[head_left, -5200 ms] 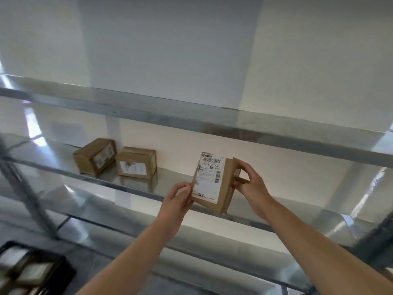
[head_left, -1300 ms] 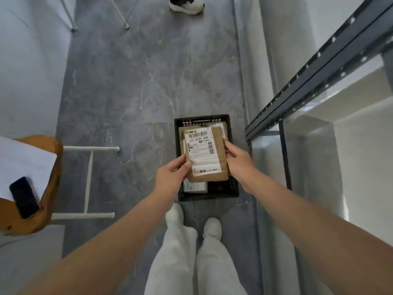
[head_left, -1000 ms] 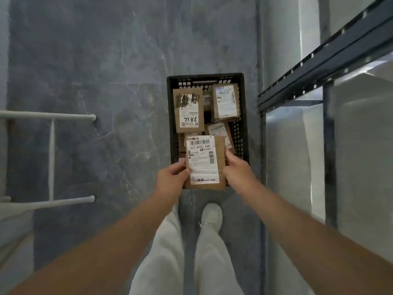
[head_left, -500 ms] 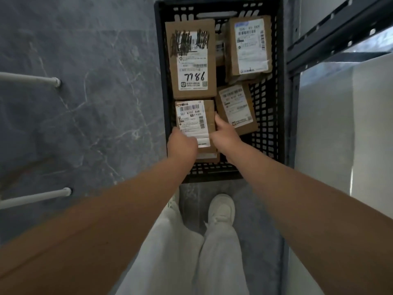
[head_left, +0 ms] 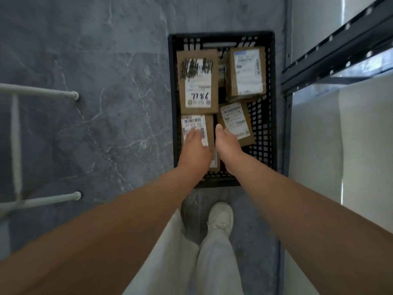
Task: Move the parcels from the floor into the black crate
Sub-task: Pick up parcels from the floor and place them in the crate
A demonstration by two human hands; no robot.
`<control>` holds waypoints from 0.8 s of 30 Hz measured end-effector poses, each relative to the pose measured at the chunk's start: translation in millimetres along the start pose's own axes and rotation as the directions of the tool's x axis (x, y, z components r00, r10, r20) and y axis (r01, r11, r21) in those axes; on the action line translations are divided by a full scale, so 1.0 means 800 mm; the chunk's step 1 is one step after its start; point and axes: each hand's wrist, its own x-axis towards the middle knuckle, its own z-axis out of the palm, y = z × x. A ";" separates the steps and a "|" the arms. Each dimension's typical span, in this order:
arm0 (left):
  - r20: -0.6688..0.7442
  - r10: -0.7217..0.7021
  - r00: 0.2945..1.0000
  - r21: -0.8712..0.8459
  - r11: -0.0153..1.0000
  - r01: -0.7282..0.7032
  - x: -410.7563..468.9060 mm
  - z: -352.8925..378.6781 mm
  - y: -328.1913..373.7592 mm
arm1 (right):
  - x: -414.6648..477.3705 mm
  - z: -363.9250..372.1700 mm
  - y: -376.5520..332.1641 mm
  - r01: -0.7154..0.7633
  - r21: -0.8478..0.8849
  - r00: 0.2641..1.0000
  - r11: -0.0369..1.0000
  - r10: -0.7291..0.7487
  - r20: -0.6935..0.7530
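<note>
The black crate [head_left: 221, 35] sits on the grey floor [head_left: 106, 103], right in front of the person's feet. Both arms reach down into it.

The small parcel [head_left: 197, 123] lies inside the crate, in the near left corner. It is brown and has a white label with black bars on top. The left hand [head_left: 194, 147] rests on top of this parcel. Its fingers look flat and straight and they cover the near part of the label. The right hand [head_left: 227, 145] is just beside the parcel, at its right edge. Its thumb [head_left: 219, 129] points forward along that edge. The other fingers of the right hand are hidden, so I cannot tell if it grips the parcel or not.

More parcels lie in the crate. The big parcel [head_left: 197, 81] with black scribbles and a written number lies just past the small one, by the left wall. The blue-label parcel [head_left: 246, 73] is in the far right corner. The tilted parcel [head_left: 236, 122] lies just to the right of the right hand.

To the left of the crate, white bars [head_left: 42, 92] stand on the floor. To the right is a dark metal rack [head_left: 340, 50]. Near the bottom you can see a white shoe [head_left: 221, 216] and light trousers [head_left: 191, 262].
</note>
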 end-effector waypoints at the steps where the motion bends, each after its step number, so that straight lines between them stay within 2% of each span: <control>1: -0.001 0.027 1.000 0.016 1.000 -0.027 -0.005 -0.013 0.013 | -0.012 -0.011 -0.020 0.002 0.021 1.000 1.000 -0.001 -0.017; 4: -0.057 0.051 0.997 0.051 0.998 -0.048 -0.011 -0.066 0.067 | -0.052 -0.055 -0.095 0.078 0.031 0.995 0.997 -0.075 -0.071; 9: -0.258 0.059 0.964 0.061 0.997 -0.045 -0.047 -0.181 0.200 | -0.162 -0.141 -0.243 0.267 -0.005 0.956 0.964 -0.266 -0.121; 12: -0.347 0.156 0.925 0.089 0.987 -0.133 -0.108 -0.252 0.302 | -0.271 -0.205 -0.335 0.379 0.054 0.924 0.924 -0.375 -0.072; 14: -0.413 0.259 0.873 0.149 0.965 -0.215 -0.169 -0.307 0.377 | -0.362 -0.252 -0.392 0.484 0.062 0.873 0.873 -0.478 -0.095; 17: -0.515 0.417 0.749 0.250 0.909 -0.334 -0.273 -0.392 0.471 | -0.500 -0.323 -0.458 0.674 -0.010 0.724 0.739 -0.663 -0.193; 20: -0.631 0.531 0.565 0.376 0.847 -0.376 -0.369 -0.467 0.532 | -0.620 -0.382 -0.501 0.801 -0.136 0.527 0.583 -0.795 -0.299; 22: -0.677 0.577 0.458 0.434 0.815 -0.385 -0.424 -0.505 0.566 | -0.686 -0.412 -0.522 0.818 -0.311 0.382 0.484 -0.862 -0.334; 24: -0.699 0.619 0.360 0.473 0.776 -0.416 -0.472 -0.531 0.602 | -0.741 -0.441 -0.544 0.759 -0.528 0.216 0.381 -0.912 -0.348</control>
